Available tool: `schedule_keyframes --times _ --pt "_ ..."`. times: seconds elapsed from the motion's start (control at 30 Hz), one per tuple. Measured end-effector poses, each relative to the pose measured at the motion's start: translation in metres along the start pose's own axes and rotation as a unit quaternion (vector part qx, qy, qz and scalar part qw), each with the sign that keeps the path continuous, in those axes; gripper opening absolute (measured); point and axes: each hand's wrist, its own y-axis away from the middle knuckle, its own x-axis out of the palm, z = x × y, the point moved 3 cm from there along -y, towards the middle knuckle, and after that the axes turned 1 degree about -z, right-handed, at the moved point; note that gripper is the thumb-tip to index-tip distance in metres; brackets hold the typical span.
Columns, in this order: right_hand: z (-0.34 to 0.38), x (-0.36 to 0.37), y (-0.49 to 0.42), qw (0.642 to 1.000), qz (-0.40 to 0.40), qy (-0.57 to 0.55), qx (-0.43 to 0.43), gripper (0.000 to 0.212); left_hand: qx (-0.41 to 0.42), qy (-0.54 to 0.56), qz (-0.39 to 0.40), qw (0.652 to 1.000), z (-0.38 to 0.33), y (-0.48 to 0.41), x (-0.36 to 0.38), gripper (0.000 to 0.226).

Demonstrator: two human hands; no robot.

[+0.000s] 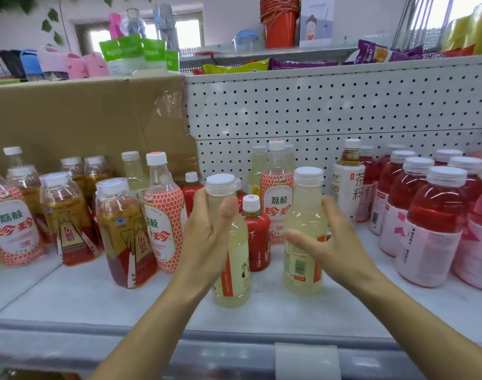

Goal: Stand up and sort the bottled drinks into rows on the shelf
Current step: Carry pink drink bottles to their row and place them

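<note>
Two pale yellow bottles with white caps stand upright near the front of the white shelf. My left hand grips the left pale bottle round its upper body, thumb across the front. My right hand curls round the right pale bottle from its right side. Behind them stand a small red-labelled bottle and a tall lychee bottle with an orange dotted label.
Amber bottles and more lychee bottles crowd the left. A row of red drinks with pink labels fills the right, beside a white tea bottle. Pegboard and cardboard back the shelf.
</note>
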Motion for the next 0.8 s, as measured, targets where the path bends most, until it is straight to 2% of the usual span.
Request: schedule_keyframes --times 0.13,0.33,0.37,0.43,0.5,0.57,0.63,0.7,0.8 --pt "-0.015 -0.018 -0.02 0.998 -0.035 0.019 0.04 0.057 -0.004 0.002 0.016 1.0 -0.004 0.002 0.013 0.028" --pt "-0.028 -0.025 -0.056 0.994 -0.025 0.065 0.083 0.071 -0.009 -0.027 -0.016 0.999 0.002 -0.004 0.009 0.045" --pt "-0.024 -0.025 -0.06 0.992 -0.049 0.095 0.065 0.078 -0.012 -0.029 -0.019 0.999 0.004 -0.004 0.007 0.048" --pt "0.002 -0.026 -0.067 0.981 -0.131 0.141 -0.028 0.085 -0.015 -0.036 -0.021 0.999 0.005 -0.005 0.005 0.048" --pt "0.04 -0.023 -0.079 0.967 -0.166 0.144 -0.132 0.077 -0.014 -0.041 -0.024 0.999 0.005 -0.005 0.005 0.044" --pt "0.067 -0.01 -0.104 0.971 -0.1 0.164 -0.145 0.07 -0.013 -0.046 -0.029 0.998 0.006 -0.006 0.005 0.044" --pt "0.075 0.008 -0.129 0.971 0.026 0.222 -0.084 0.064 -0.011 -0.048 -0.029 0.998 0.007 -0.006 0.005 0.045" --pt "0.076 0.023 -0.14 0.944 0.117 0.305 -0.048 0.054 -0.015 -0.043 -0.024 0.999 0.005 -0.005 0.004 0.044" --pt "0.082 0.023 -0.14 0.929 0.117 0.341 -0.08 0.034 -0.016 -0.036 -0.021 0.999 0.002 -0.004 0.002 0.04"
